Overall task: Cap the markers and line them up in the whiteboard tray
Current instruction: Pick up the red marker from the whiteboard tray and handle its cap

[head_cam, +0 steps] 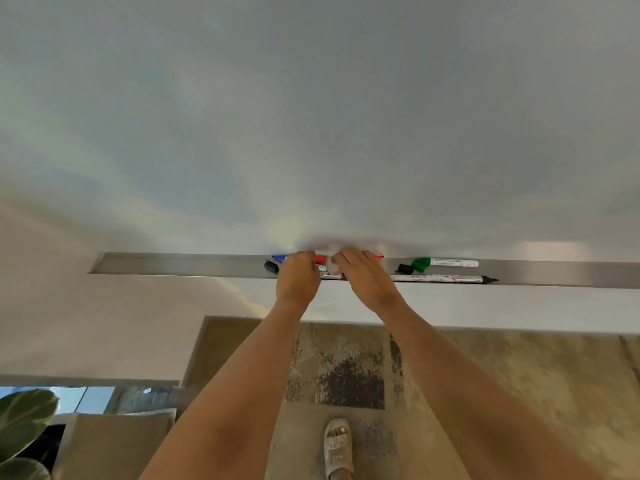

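Note:
A long metal whiteboard tray [180, 265] runs under the whiteboard. My left hand [298, 279] pinches a red cap [320, 259]. My right hand [367, 277] grips a red marker whose red end [378, 257] pokes out past my fingers; the cap and marker meet between my hands. A blue marker [280, 258] peeks out left of my left hand. A loose black cap [271, 266] lies at the left. A capped green marker [446, 262], another black cap [405, 269] and an uncapped black marker [450, 279] lie at the right.
The whiteboard [311, 116] fills the upper view. Below the tray are a patterned rug [485, 375] and my sandaled foot [338, 445]. A plant leaf [24, 417] and a box [114, 441] sit at the lower left.

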